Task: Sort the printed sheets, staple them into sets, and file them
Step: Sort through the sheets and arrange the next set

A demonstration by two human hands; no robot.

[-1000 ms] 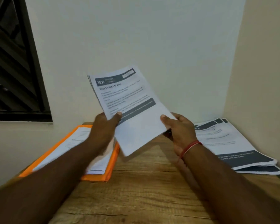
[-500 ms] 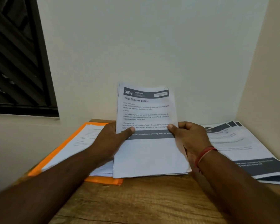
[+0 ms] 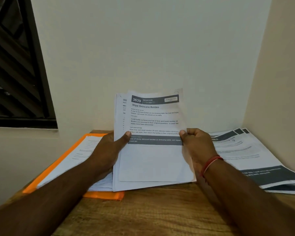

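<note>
A small stack of printed sheets (image 3: 154,160) stands upright on the wooden table, its lower edge on the wood. The front sheet reads "3639 Bedroom, Wipe Skincare Bottles"; a second sheet sticks out a little on the left behind it. My left hand (image 3: 109,149) grips the stack's left edge, thumb on the front. My right hand (image 3: 198,145) grips the right edge, thumb on the front, a red thread round the wrist. An orange folder (image 3: 61,164) with white sheets in it lies flat to the left, partly under my left arm.
More printed sheets (image 3: 248,155) with dark bands lie fanned out at the right, against the side wall. The wooden table (image 3: 152,212) fills a corner, with walls behind and to the right. A dark window (image 3: 15,65) is at the upper left.
The sheets were tilted in the air, then swung upright and came down onto the table. Since half a second ago the front sheet has shifted right, exposing the sheet behind.
</note>
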